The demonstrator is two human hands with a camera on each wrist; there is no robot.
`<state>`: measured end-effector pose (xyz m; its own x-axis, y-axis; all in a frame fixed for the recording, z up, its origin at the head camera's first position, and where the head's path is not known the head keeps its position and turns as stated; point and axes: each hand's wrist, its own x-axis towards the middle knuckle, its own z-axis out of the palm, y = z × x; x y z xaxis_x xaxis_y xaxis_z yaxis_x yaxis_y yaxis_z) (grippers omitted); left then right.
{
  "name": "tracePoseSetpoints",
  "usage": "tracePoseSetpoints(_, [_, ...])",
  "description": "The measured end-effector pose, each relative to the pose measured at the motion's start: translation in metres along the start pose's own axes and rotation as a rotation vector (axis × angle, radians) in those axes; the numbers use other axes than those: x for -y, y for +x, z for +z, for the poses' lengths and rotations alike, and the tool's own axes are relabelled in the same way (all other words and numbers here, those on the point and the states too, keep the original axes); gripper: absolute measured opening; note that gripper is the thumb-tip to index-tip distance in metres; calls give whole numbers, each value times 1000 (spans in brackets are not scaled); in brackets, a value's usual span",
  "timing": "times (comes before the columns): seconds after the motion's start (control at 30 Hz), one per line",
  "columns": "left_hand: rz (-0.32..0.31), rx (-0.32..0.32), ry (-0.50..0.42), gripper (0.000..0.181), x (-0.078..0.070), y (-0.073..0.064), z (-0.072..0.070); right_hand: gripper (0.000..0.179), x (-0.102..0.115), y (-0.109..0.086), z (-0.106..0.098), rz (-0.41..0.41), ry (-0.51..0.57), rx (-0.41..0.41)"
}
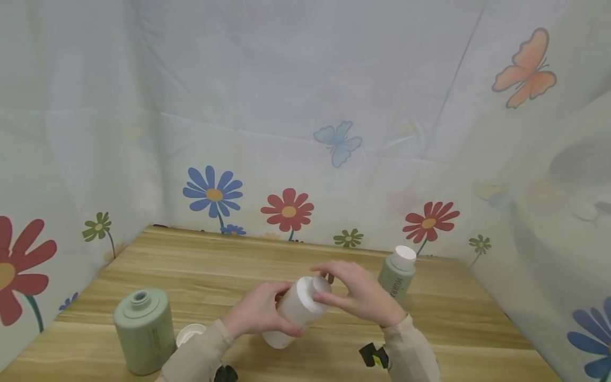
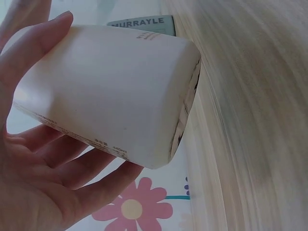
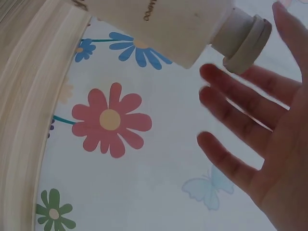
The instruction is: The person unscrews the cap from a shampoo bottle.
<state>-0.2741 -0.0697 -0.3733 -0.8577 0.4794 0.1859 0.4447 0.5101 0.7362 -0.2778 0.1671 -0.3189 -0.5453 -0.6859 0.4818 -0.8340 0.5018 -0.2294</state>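
Observation:
My left hand (image 1: 260, 313) grips a white shampoo bottle (image 1: 293, 310) round its body, thumb on the near side. The bottle is tilted, its top leaning to the right, and its base hangs over the table in the left wrist view. A round white cap (image 3: 249, 45) sits at the neck. Around this cap my right hand (image 1: 358, 292) spreads its thumb and fingers. The fingers (image 3: 236, 103) look loosely extended in the right wrist view, with the thumb on the cap's other side. Whether a fingertip touches the cap is hard to tell.
On the wooden table (image 1: 229, 260), a green bottle (image 1: 145, 334) with a bare neck stands at the left. A round white lid (image 1: 191, 333) lies beside it. A green bottle with a white top (image 1: 398, 273) stands behind my right hand. A flowered curtain (image 1: 267, 159) hangs around the table.

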Motion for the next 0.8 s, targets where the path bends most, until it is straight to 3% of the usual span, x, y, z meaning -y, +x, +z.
tracePoseSetpoints(0.17, [10, -15, 23, 66, 0, -1, 0, 26, 3, 1, 1, 60, -68, -6])
tracePoseSetpoints(0.37, [25, -16, 37, 68, 0, -1, 0, 24, 4, 0, 1, 51, -77, 19])
tracePoseSetpoints(0.8, [10, 35, 32, 68, 1, -1, -1, 34, 1, -3, -7, -102, -101, 135])
